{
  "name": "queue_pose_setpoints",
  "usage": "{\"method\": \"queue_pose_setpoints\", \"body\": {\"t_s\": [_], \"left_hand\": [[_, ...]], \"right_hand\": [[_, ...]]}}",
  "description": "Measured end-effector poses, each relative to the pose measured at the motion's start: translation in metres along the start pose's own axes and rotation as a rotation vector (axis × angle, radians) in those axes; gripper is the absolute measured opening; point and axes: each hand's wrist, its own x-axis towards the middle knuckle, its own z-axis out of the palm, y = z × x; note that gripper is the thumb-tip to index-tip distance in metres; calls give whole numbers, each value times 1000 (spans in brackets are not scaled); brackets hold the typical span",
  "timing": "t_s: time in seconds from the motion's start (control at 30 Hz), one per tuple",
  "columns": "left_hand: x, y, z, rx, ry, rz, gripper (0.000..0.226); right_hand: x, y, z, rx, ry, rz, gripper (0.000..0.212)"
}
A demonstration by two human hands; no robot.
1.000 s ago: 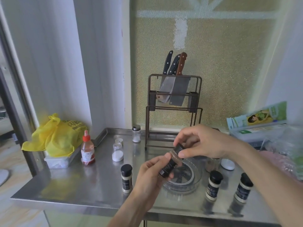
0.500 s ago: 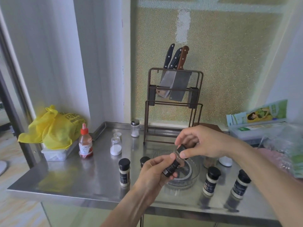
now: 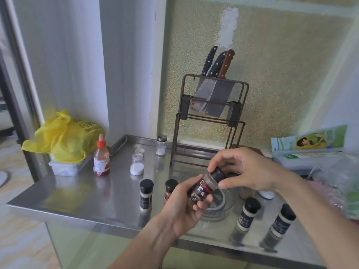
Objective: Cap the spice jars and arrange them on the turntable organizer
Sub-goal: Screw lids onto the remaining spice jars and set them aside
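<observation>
My left hand (image 3: 184, 208) grips a dark-labelled spice jar (image 3: 202, 189), tilted up to the right above the steel table. My right hand (image 3: 246, 167) pinches the black cap (image 3: 218, 174) sitting on the jar's mouth. Below the jar lies the clear round turntable organizer (image 3: 221, 208), partly hidden by my hands. Capped jars stand around it: a pale one (image 3: 146, 196) and a reddish one (image 3: 170, 191) at the left, two more (image 3: 248, 214) (image 3: 282, 220) at the right.
A knife rack (image 3: 209, 121) stands at the back. A red-capped sauce bottle (image 3: 101, 156), open white-powder jar (image 3: 137, 164), its loose lid (image 3: 139, 151) and a shaker (image 3: 161, 145) are back left. A yellow bag (image 3: 64, 136) covers a tub. Boxes (image 3: 310, 148) sit right.
The view has tilted and shifted slightly. Both hands stay on the jar and cap, with the right fingers turned a little around the cap. A reddish jar has come into sight behind my left hand.
</observation>
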Motion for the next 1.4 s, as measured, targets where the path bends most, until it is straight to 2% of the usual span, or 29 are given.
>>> {"method": "queue_pose_setpoints", "body": {"t_s": [0.13,0.2,0.27,0.3,0.37,0.47,0.53,0.6,0.73,0.8,0.87,0.97,1.07,1.2,1.3,1.4], "left_hand": [[4,-4,-4,42,9,70,45],[6,-7,-6,66,25,111,51],[6,-6,-7,87,27,137,58],[6,-5,-8,94,31,149,61],[4,-4,-7,109,44,167,64],[3,-2,-6,110,48,180,67],[2,-1,-6,106,50,188,67],[2,-1,-7,91,54,200,66],[1,0,-10,61,33,207,61],[0,1,-11,52,17,221,48],[-2,3,-11,43,6,237,36],[-2,7,-13,23,-4,271,33],[-6,14,-15,60,1,372,34],[-14,44,-15,292,145,596,37],[-11,89,-24,692,276,740,42],[2,130,-40,1132,468,799,44]], "right_hand": [[6,-3,7,-137,76,79,21],[4,-5,6,-175,24,159,35],[1,-6,1,-139,-42,145,41],[0,-7,-2,-111,-38,137,42],[1,-7,-3,-103,1,170,27],[2,-7,-1,-162,-14,202,37],[3,-8,0,-107,-16,171,39],[3,-8,1,-82,15,191,30],[5,-9,4,-101,10,169,43],[6,-9,6,-62,57,163,29],[8,-11,7,-77,103,165,33],[11,-10,10,-56,107,120,34],[16,-18,13,13,187,92,27],[40,-36,21,-40,300,7,27],[77,-46,28,-156,422,-45,32],[122,-47,43,-283,474,-42,38]]}}
